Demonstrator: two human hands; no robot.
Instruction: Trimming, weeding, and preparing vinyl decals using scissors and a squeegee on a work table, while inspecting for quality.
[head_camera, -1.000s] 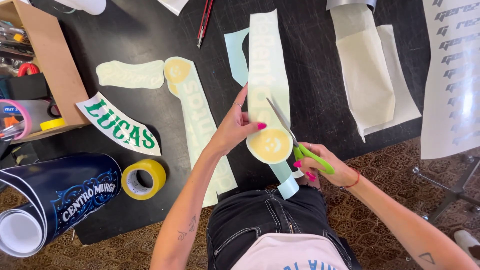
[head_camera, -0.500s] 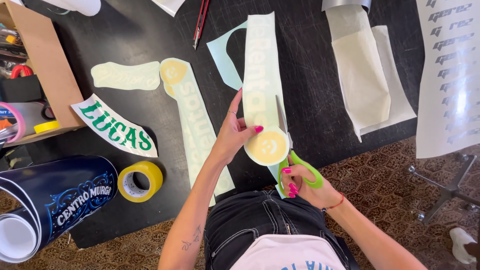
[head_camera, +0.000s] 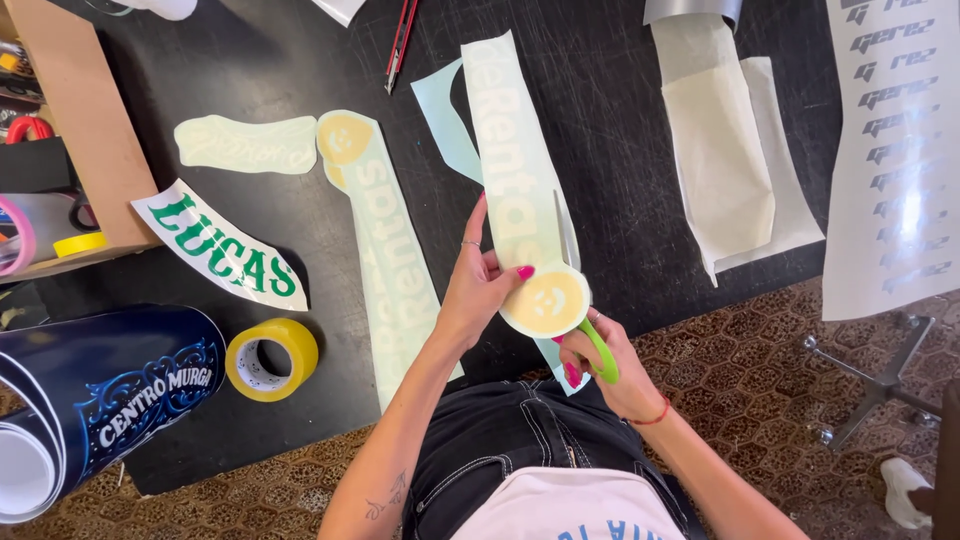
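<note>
left hand at frame centre pinches the sticker strip, thumb on top of its round yellow end, fingers under. right hand just below, fingers curled through the green handles of the scissors, blades up along the strip's right edge. strip runs from centre to top centre on the black table. second strip left of it, tape roll lower left.
</note>
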